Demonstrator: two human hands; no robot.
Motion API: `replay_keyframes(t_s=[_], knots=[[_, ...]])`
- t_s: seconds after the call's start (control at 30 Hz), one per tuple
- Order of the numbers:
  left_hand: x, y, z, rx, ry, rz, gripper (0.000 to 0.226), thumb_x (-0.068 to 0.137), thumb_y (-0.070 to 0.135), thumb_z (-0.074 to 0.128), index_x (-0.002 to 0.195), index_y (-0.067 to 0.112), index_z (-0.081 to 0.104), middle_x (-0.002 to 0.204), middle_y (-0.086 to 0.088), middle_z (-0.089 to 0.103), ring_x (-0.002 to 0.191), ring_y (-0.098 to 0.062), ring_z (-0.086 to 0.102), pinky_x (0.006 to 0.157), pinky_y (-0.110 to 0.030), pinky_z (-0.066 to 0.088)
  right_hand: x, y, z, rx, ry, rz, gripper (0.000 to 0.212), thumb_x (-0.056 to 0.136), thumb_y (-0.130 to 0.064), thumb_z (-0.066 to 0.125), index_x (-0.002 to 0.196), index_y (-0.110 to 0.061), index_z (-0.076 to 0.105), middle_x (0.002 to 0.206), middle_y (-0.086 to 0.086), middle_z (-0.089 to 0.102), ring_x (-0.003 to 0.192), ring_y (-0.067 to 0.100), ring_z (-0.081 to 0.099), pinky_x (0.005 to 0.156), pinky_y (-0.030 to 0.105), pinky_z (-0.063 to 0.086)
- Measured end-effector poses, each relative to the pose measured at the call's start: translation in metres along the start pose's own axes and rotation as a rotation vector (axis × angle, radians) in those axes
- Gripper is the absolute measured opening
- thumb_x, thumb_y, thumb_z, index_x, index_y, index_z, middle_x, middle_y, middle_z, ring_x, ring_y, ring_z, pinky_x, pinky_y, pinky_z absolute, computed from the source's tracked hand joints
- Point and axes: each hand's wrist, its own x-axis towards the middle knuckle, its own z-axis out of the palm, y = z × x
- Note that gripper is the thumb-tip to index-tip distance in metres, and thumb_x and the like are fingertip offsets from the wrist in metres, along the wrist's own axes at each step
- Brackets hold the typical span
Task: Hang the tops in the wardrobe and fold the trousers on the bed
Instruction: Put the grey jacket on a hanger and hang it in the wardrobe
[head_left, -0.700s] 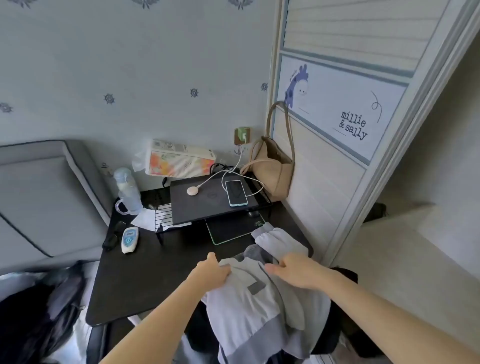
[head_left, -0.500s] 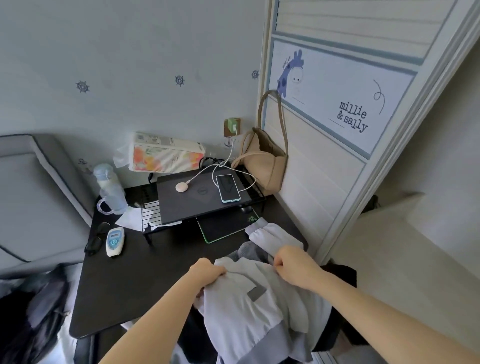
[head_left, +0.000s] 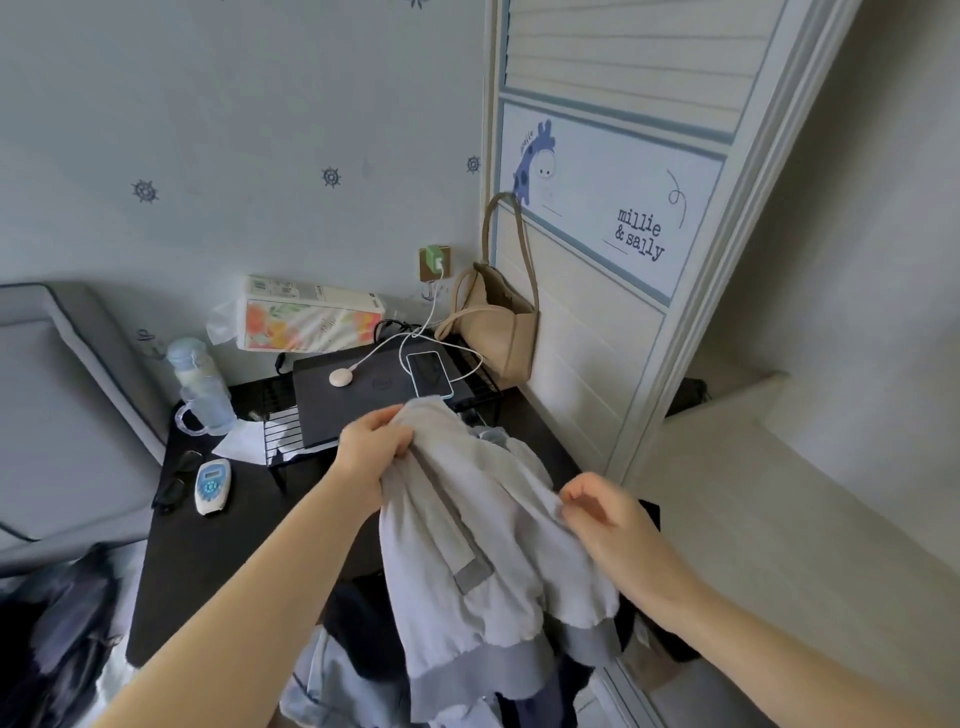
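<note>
Left hand (head_left: 375, 448) gripping grey top (head_left: 483, 545), hem downward.

Pale wallpaper (head_left: 234, 130) dotted with small ship's-wheel motifs at the far side. Grey padded headboard (head_left: 62, 415) on the left. Black desk (head_left: 208, 561) in the middle, carrying a wire rack (head_left: 283, 434). Slatted sliding door (head_left: 597, 218) on the right, cartoon panel reading "millie & sally". Soft daylight throughout.
</note>
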Motion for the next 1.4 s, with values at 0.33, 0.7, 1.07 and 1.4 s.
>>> replay_keyframes(t_s=[0.33, 0.7, 1.07, 1.4], knots=[[-0.180, 0.026, -0.029, 0.441, -0.483, 0.577, 0.056, 0.066, -0.019, 0.050, 0.089, 0.022, 0.081, 0.079, 0.007, 0.069, 0.078, -0.006, 0.061, 0.069, -0.013, 0.043, -0.015, 0.017, -0.040, -0.352, -0.007, -0.032, 0.049, 0.089, -0.026, 0.064, 0.134, -0.019, 0.044, 0.123, 0.003, 0.056, 0.114, 0.019, 0.056, 0.100, 0.036, 0.045], [-0.262, 0.030, -0.094, 0.636, -0.297, 0.679, 0.068, 0.066, -0.025, 0.045, 0.079, 0.032, 0.078, 0.070, 0.013, 0.063, 0.062, -0.004, 0.050, 0.059, -0.016, 0.037, 0.002, 0.009, 0.047, -0.577, -0.192, -0.176, 0.012, 0.091, -0.022, 0.048, 0.098, -0.028, 0.055, 0.112, 0.004, 0.061, 0.108, 0.030, 0.055, 0.093, 0.041, 0.045], [-0.244, 0.039, -0.106, 0.882, -0.101, 0.605, 0.060, 0.078, -0.011, 0.044, 0.100, 0.042, 0.062, 0.094, 0.014, 0.064, 0.078, -0.001, 0.061, 0.070, -0.014, 0.050, -0.034, -0.168, -0.036, -0.034, 0.126, -0.547, 0.014, 0.097, -0.014, 0.047, 0.108, -0.013, 0.055, 0.104, 0.002, 0.062, 0.097, 0.015, 0.059, 0.087, 0.030, 0.046], [-0.253, 0.103, -0.083, 0.692, -0.460, 0.230, 0.041, 0.078, 0.068, 0.056, 0.111, 0.044, 0.058, 0.111, 0.024, 0.061, 0.102, 0.003, 0.057, 0.096, -0.027, 0.041, -0.077, -0.255, -0.100, 0.281, 0.327, -0.631, 0.012, 0.093, -0.009, 0.050, 0.090, -0.017, 0.059, 0.091, 0.013, 0.064, 0.083, 0.026, 0.061, 0.077, 0.039, 0.050]])
